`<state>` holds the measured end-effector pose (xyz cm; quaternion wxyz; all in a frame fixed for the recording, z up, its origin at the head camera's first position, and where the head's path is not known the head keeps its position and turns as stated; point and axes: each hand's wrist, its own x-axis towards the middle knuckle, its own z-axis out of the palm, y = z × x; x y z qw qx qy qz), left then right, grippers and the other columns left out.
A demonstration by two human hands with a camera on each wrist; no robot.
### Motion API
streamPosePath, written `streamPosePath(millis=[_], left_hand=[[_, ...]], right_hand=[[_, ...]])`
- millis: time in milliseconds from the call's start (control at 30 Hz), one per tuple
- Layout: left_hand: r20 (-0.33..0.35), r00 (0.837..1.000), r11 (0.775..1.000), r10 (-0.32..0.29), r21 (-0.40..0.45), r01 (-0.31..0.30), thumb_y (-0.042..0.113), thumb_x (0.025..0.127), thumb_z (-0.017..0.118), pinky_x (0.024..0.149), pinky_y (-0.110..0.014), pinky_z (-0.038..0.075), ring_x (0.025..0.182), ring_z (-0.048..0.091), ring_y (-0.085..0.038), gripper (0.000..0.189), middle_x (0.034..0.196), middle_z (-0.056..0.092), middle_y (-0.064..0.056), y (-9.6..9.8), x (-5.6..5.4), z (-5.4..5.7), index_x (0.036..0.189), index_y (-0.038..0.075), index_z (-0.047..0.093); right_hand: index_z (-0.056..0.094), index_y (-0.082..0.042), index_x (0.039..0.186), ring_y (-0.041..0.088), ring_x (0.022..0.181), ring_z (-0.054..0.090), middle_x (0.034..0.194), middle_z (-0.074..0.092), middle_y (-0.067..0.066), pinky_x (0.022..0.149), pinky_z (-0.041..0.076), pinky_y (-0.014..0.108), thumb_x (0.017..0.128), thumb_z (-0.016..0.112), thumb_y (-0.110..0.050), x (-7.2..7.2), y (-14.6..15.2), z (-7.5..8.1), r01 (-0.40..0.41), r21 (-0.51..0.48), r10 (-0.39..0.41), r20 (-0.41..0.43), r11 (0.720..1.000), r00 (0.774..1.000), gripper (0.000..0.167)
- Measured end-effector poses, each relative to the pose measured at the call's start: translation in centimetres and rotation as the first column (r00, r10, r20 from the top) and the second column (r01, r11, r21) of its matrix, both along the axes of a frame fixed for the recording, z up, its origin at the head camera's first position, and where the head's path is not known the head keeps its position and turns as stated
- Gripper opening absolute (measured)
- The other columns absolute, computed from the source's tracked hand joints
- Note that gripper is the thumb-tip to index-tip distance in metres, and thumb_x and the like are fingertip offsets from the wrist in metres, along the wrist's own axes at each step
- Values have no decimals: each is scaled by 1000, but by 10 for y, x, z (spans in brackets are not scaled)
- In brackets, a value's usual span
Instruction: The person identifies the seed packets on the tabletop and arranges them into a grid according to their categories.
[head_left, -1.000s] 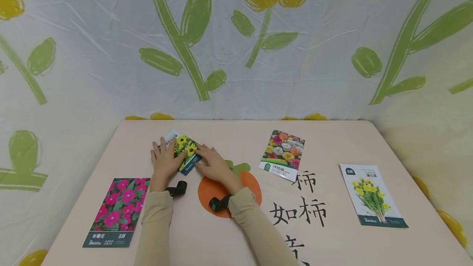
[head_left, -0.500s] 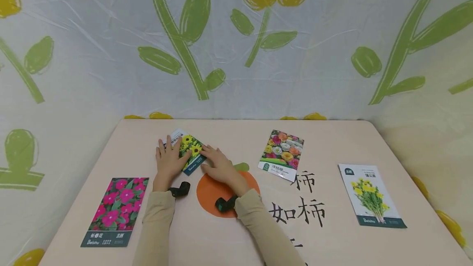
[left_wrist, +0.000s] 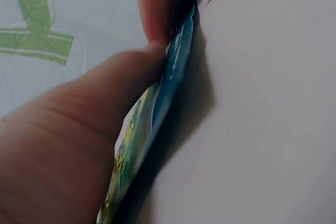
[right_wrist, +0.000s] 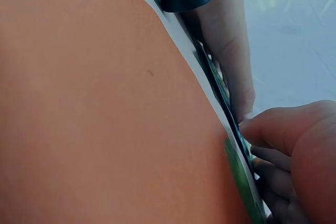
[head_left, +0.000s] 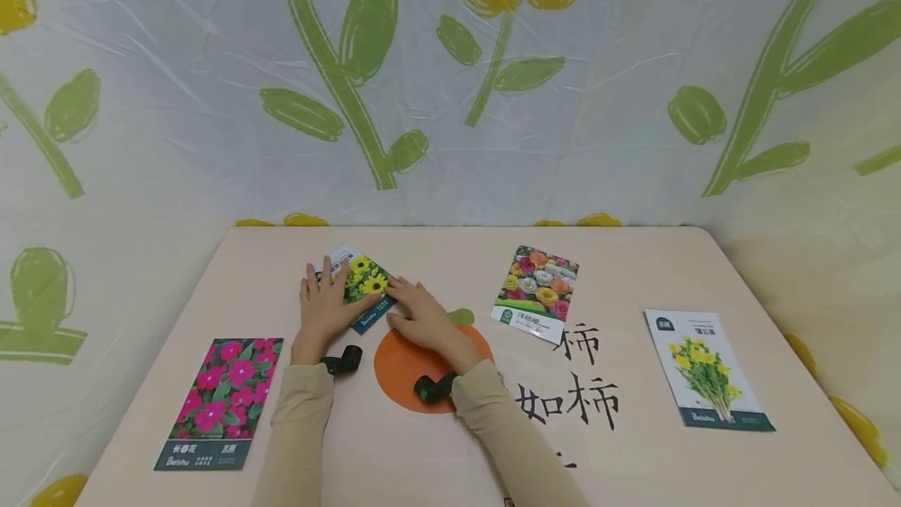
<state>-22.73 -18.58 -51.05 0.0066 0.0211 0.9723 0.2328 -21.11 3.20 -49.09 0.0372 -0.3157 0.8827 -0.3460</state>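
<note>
A seed packet with yellow flowers (head_left: pixel 373 285) lies slanted at the back left of the table. My left hand (head_left: pixel 327 310) rests on its left part with fingers spread, the thumb reaching across the lower face. From the right, my right hand (head_left: pixel 425 321) touches the packet's right edge with its fingertips. In the left wrist view the packet's dark green band (left_wrist: pixel 176 66) stands slightly off the table, a shadow beneath it, beside the left thumb (left_wrist: pixel 79 114). The right wrist view has the right thumb (right_wrist: pixel 268 127) at the packet's edge, close to the left thumb.
A pink-flower packet (head_left: pixel 225 397) lies front left, a mixed-flower packet (head_left: pixel 538 288) back right, and a white packet with yellow flowers (head_left: pixel 707 370) far right. An orange persimmon print (head_left: pixel 394 374) and black characters mark the table (head_left: pixel 394 460). Floral cloth (head_left: pixel 563 155) hangs behind.
The yellow-flower packet has slid a little to the right under both hands, which moved with it. In the last half second the motion is slight. The other packets stay put.
</note>
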Motion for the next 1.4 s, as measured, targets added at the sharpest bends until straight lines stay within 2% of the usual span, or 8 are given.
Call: streamPosePath(millis=[133, 300, 467, 633, 733, 1133, 1400], left_hand=[[30, 999, 1000, -17, 7, 17, 76, 78, 63, 115, -62, -10, 147, -16, -45, 119, 164, -4, -23, -1, -1, -1, 159, 5, 11], [77, 996, 998, -50, 45, 46, 73, 76, 69, 114, -63, -11, 146, -18, -46, 123, 163, -7, -24, -2, 0, 4, 159, 5, 10], [156, 987, 997, -21, 83, 8, 69, 76, 72, 113, -64, -12, 143, -26, -48, 126, 160, -19, -27, 0, 3, 12, 159, 4, 3], [189, 982, 997, 26, 63, -38, 69, 75, 72, 113, -64, -12, 141, -28, -50, 128, 158, -22, -30, 1, 4, 16, 159, 3, 1], [197, 980, 997, 37, 56, -49, 70, 75, 72, 113, -64, -12, 141, -27, -50, 127, 158, -21, -31, 1, 6, 18, 159, 4, 2], [181, 983, 997, 18, 65, -31, 68, 75, 73, 113, -64, -13, 142, -26, -51, 125, 159, -17, -30, 2, 8, 21, 159, 4, 6], [161, 987, 997, -10, 74, -2, 67, 76, 74, 113, -64, -12, 141, -26, -52, 124, 160, -17, -29, 3, 5, 19, 159, 4, 7]], right_hand=[[47, 1, 145, 28, 147, 28, 156, 37, 14, 121, 14, 46, 99, 55, -18, 1, 0, -1, 4, -10, -4, -4, 1000, 1000, 50], [48, 0, 145, 26, 147, 29, 156, 38, 12, 121, 14, 45, 99, 53, -18, 2, 1, -2, 23, -23, -23, -3, 999, 1000, 49], [47, -1, 146, 25, 146, 32, 155, 40, 11, 121, 15, 41, 100, 53, -17, 1, 2, -3, 39, -50, -39, 4, 998, 999, 49], [48, -2, 146, 25, 145, 34, 153, 43, 10, 121, 16, 39, 100, 54, -16, 1, 2, -4, 54, -70, -54, 5, 996, 999, 49], [48, -3, 146, 24, 145, 34, 153, 43, 9, 121, 16, 37, 100, 55, -16, 1, 3, -5, 54, -67, -53, 9, 996, 999, 48], [48, -2, 145, 26, 144, 35, 152, 45, 12, 121, 17, 40, 99, 55, -16, 3, 3, -7, 55, -88, -55, 9, 995, 998, 49], [48, 0, 145, 28, 143, 35, 151, 45, 14, 121, 18, 41, 99, 55, -16, 2, 4, -7, 53, -99, -53, 5, 994, 999, 48]])
